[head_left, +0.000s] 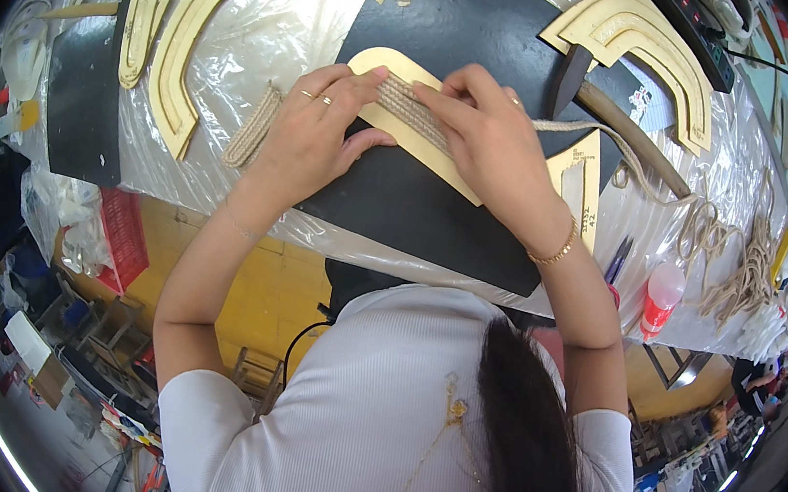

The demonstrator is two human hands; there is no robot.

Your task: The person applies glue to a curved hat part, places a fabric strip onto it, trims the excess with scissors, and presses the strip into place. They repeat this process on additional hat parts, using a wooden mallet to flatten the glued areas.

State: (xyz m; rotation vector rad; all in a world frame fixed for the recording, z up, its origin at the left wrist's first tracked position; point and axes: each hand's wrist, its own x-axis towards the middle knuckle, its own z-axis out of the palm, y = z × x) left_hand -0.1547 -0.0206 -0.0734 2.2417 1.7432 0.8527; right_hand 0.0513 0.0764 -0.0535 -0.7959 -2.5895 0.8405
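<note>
In front of me a long pale-yellow template board (419, 152) with a rounded end lies on a black mat (389, 202). Rows of beige cord (416, 112) are laid side by side along its middle. My left hand (322, 111) grips the board near that rounded end, fingertips on the cord's far end and thumb along the near edge. Over the other part bends my right hand (498, 141), its fingers curled and fingertips pressing the cord; what lies under the palm is hidden. A flat bundle of folded cord (254, 128) sits beside my left wrist.
Curved templates lie at left (189, 38) and far right (651, 37). A hammer (630, 132) rests by the right ones. Loose cord (742, 266), a red-and-clear bottle (662, 296) and a dark pen (619, 260) lie at right. Plastic sheeting covers the table.
</note>
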